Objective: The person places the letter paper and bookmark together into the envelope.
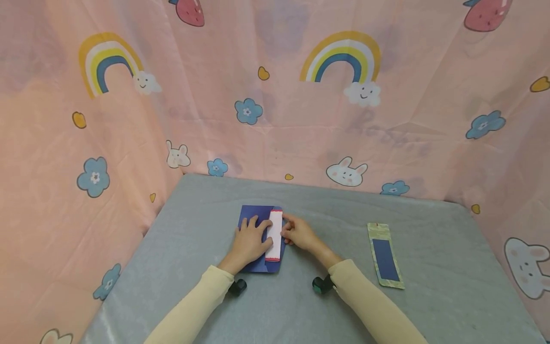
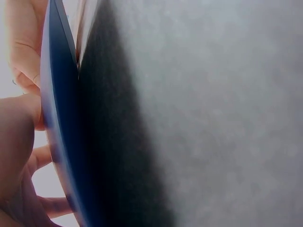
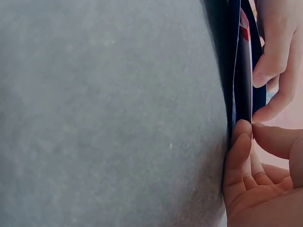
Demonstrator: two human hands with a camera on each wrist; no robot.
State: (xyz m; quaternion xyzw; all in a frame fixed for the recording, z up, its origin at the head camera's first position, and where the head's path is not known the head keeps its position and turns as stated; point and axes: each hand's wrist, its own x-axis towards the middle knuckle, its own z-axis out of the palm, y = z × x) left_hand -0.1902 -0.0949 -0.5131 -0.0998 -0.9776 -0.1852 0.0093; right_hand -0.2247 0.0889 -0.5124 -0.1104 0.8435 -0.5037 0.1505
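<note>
A dark blue paper piece (image 1: 258, 212) lies on the table, its right side slightly raised. Along that side runs a long white strip (image 1: 275, 234) with red edging at both ends. My left hand (image 1: 249, 242) is spread over the blue paper, its thumb and index fingertip on the strip's left part. At the strip's right edge is my right hand (image 1: 299, 234). In the right wrist view, the right thumb and forefinger (image 3: 242, 146) pinch that thin edge beside the blue paper (image 3: 235, 71). The left wrist view shows the blue paper (image 2: 64, 99) edge-on, casting a shadow.
To the right on the grey table cloth (image 1: 326, 215) lies a long green-patterned piece with a dark blue panel (image 1: 386, 258). Dark wrist cameras (image 1: 320, 285) hang below the sleeves. A pink printed curtain (image 1: 283, 153) stands behind and at both sides.
</note>
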